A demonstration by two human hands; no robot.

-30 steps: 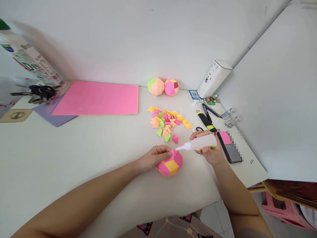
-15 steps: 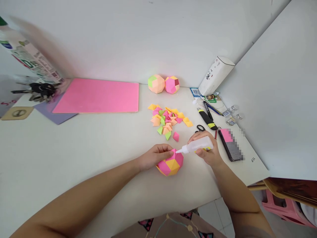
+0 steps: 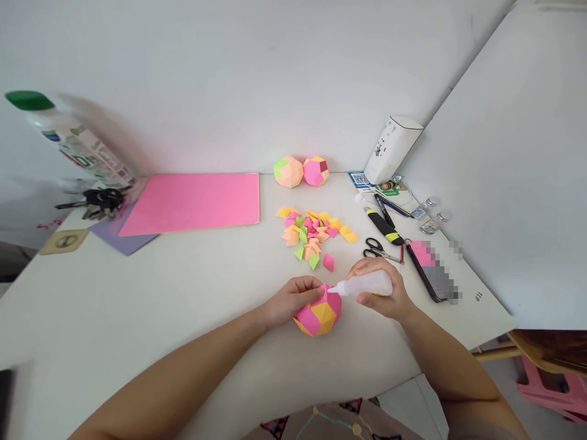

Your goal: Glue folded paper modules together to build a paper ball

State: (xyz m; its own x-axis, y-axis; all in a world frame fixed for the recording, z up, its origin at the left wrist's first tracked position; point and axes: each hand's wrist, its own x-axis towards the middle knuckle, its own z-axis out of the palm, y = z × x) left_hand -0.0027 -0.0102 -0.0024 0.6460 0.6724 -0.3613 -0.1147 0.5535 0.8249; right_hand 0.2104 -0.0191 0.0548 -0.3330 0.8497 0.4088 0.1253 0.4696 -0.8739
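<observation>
A pink and yellow faceted paper ball [image 3: 323, 316] is near the front of the table, with my left hand [image 3: 296, 298] closed on its upper left side, thumb against the pink paper. My right hand [image 3: 389, 290] grips a white squeeze glue bottle [image 3: 369, 283] lying nearly level, its narrow nozzle touching or very close to the top of the ball by my left thumb. Just beyond, folded paper pieces [image 3: 312, 229] in pink, yellow, green and peach lie in a loose pile. One pink piece [image 3: 329, 262] rests apart, nearest the ball.
Two finished-looking paper balls [image 3: 288, 173] stand against the wall. Scissors [image 3: 376, 247], a yellow-black cutter [image 3: 384, 226], a phone [image 3: 428, 272] and small glass jars [image 3: 433, 223] lie to the right. At left are a pink sheet [image 3: 197, 201], keys [image 3: 103, 198] and a tall bottle [image 3: 87, 146].
The camera view has tilted and shifted slightly, so everything appears lower. My right hand has rolled the glue bottle a little, hiding most of its yellow label; the nozzle stays at the ball.
</observation>
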